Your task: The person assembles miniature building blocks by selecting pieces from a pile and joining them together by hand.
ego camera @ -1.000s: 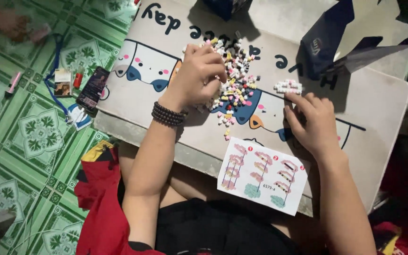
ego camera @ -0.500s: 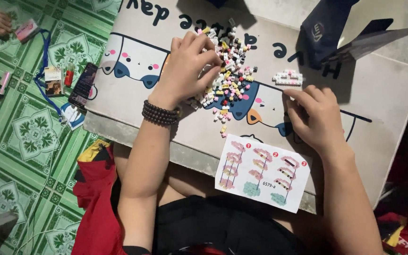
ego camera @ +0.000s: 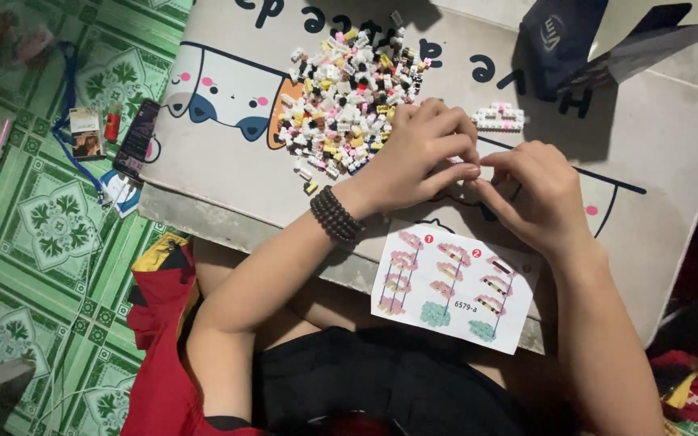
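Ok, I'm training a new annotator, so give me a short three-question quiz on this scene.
1. True or false: the left hand and right hand meet fingertip to fingertip.
2. The pile of small bricks lies: A) on the floor B) on the lap table C) on the instruction sheet
3. What is on the left wrist?

Key: 1 true. 2 B. 3 a dark bead bracelet.
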